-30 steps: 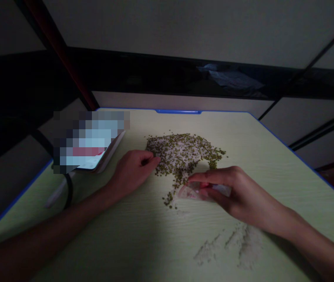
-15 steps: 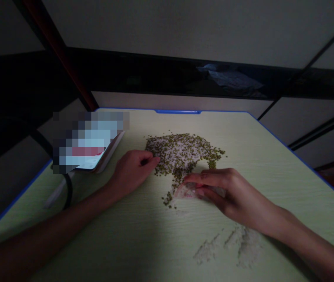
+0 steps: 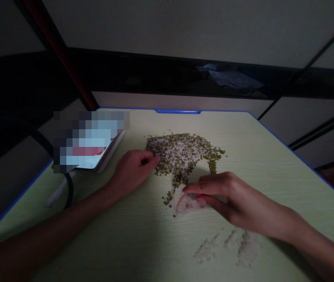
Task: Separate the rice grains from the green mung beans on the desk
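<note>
Left hand (image 3: pixel 134 168) curled in loose fist, thumb tip at left edge of green-and-white grain pile (image 3: pixel 181 150). Right hand (image 3: pixel 234 197) arched, thumb and fingers pinching 1 clear, pink-marked plastic piece (image 3: pixel 188 204), nearside of pile.

Grain pile (image 3: pixel 176 150) right of device (image 3: pixel 89 161)

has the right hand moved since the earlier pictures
Yes, slightly: the right hand has shifted back toward the wearer, away from the table's blue far edge.
</note>
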The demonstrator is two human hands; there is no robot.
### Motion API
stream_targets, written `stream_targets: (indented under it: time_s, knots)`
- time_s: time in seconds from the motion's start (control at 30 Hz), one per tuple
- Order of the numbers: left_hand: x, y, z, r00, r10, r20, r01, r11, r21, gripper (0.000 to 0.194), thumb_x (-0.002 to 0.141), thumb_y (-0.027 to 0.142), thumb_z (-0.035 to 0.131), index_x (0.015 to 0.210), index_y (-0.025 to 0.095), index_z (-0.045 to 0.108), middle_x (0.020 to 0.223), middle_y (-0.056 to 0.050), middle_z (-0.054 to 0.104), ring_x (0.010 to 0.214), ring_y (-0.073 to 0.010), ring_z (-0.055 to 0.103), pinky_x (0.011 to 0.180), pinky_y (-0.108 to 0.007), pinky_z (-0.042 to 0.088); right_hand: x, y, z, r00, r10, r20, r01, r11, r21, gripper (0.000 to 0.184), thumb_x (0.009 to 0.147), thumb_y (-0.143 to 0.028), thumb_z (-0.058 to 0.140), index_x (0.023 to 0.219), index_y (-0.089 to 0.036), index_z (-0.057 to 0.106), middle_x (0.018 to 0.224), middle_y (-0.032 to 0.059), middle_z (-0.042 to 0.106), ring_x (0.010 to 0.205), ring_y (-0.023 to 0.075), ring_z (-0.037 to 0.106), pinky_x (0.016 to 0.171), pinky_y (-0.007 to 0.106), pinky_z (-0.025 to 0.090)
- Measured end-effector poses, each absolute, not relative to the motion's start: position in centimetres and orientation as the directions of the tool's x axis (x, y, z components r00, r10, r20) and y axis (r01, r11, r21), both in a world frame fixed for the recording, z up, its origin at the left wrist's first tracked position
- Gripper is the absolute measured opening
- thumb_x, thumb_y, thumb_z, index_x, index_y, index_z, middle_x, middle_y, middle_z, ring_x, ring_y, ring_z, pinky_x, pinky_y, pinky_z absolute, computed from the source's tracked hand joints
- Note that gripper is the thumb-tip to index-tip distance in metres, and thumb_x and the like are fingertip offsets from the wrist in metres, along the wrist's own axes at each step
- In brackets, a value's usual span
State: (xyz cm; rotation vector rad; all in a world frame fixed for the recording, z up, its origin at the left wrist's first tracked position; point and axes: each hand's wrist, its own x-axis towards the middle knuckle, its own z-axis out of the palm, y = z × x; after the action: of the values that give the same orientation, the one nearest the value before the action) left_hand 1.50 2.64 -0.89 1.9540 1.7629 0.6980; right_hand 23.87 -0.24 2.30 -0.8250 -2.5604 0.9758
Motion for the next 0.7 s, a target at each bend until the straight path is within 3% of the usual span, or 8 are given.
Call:
stream_targets:
  time_s: [0.43, 0.7]
  knots:
    - [1.48, 2.58, -0.89, 0.06, 0.995, 0.085, 0.787, -0.099, 0.609, 0.036, 0.073, 0.037, 0.042, 0.044, 0.019, 0.03, 0.044, 0.006, 0.028, 0.047, -0.008, 0.031, 0.046, -0.022, 0.02, 23.84, -0.57, 2.75, -0.851, 0.526, 0.022, 0.363, 0.617, -0.699, 0.048, 0.073, 0.004, 0.045, 0.111, -0.023, 0.057, 0.09, 0.0015, 0.065, 0.08, 0.0134, 0.059, 0.068, 0.024, 0.043]
    - [1.6, 2.59, -0.77, 0.059, 0.995, 0.076, 0.787, -0.093, 0.61, 0.035, 0.072, 0.037, 0.042, 0.044, 0.019, 0.03, 0.044, 0.006, 0.028, 0.046, -0.0081, 0.031, 0.046, -0.022, 0.02, 24.07, 0.01, 2.54, -0.717, 0.688, 0.107, 0.469, 0.591, -0.656, 0.037, 0.08, -0.007, 0.046, 0.11, -0.024, 0.058, 0.09, 0.0009, 0.066, 0.078, 0.0135, 0.061, 0.066, 0.024, 0.045]
